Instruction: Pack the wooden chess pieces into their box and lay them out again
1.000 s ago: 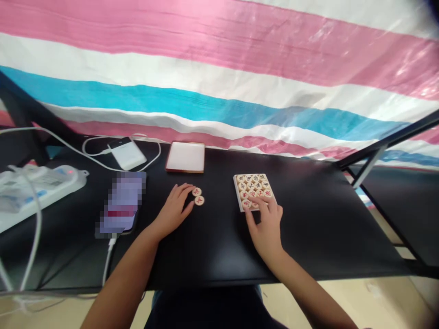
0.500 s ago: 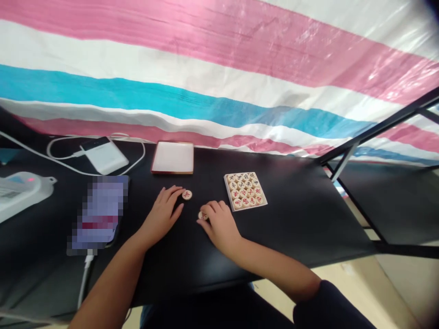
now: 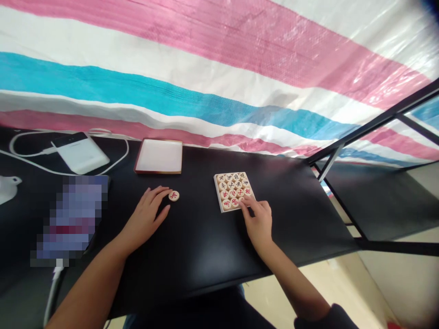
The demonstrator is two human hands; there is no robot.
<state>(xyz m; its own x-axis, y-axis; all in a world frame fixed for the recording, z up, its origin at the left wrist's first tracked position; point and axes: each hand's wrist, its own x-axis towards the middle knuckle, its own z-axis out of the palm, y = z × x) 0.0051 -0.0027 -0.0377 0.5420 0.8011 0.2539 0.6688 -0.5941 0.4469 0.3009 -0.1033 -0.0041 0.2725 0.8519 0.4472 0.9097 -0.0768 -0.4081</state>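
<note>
A white square tray (image 3: 218, 192) packed with round wooden chess pieces marked in red and black lies on the black table (image 3: 206, 246). My right hand (image 3: 259, 220) is at the tray's near right corner, fingers pinched together on a chess piece there. One loose chess piece (image 3: 173, 195) with a red mark lies to the left. My left hand (image 3: 146, 217) rests flat on the table with its fingers stretched out, fingertips just beside that loose piece.
A shallow white box with a brown rim (image 3: 159, 156) sits behind the loose piece. A white power bank (image 3: 80, 152) with a looped cable, a phone (image 3: 70, 214) and a power strip's end (image 3: 7, 188) lie left. A black metal frame (image 3: 360, 130) stands right.
My right hand left the tray, took one of the two loose pieces beside my left hand and carried it to the tray's corner. The view has shifted right.
</note>
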